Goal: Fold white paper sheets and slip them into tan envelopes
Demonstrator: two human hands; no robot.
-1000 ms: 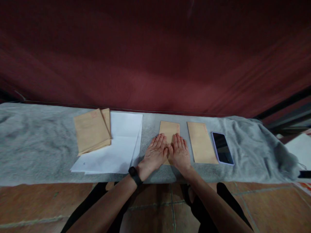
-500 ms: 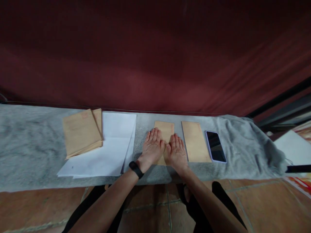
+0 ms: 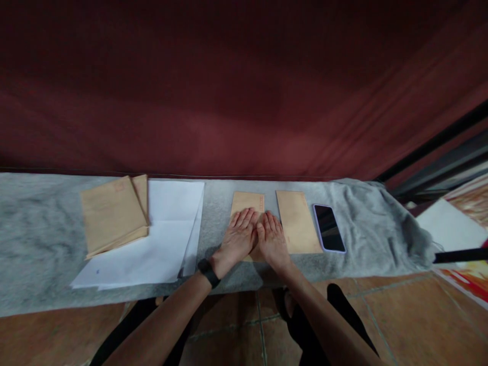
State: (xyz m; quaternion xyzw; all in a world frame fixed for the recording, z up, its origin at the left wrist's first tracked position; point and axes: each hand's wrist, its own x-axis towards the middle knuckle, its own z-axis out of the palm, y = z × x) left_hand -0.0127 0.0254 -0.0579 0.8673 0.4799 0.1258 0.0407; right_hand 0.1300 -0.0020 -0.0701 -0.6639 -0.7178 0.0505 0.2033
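Observation:
A brown paper envelope point(image 3: 248, 201) lies on the grey cloth in front of me, its middle covered by both hands. My left hand point(image 3: 241, 236), with a black band at the wrist, rests flat on its left part, fingers stretched out. My right hand point(image 3: 272, 241) lies flat on the right part, fingers extended, thumb close to the left hand. Neither hand grips anything. Just to the right, a second brown envelope point(image 3: 299, 223) lies flat, close to my right hand.
A purple-edged phone point(image 3: 329, 229) lies right of the second envelope. To the left, several brown envelopes point(image 3: 114, 213) lie partly over white paper sheets point(image 3: 152, 256). The grey cloth point(image 3: 38, 244) covers the narrow surface. A dark red curtain point(image 3: 213, 112) hangs behind it.
Both hands have slid slightly toward me along the envelope, so more of its far end shows. The whole view has shifted a little, moving the objects leftward in the picture.

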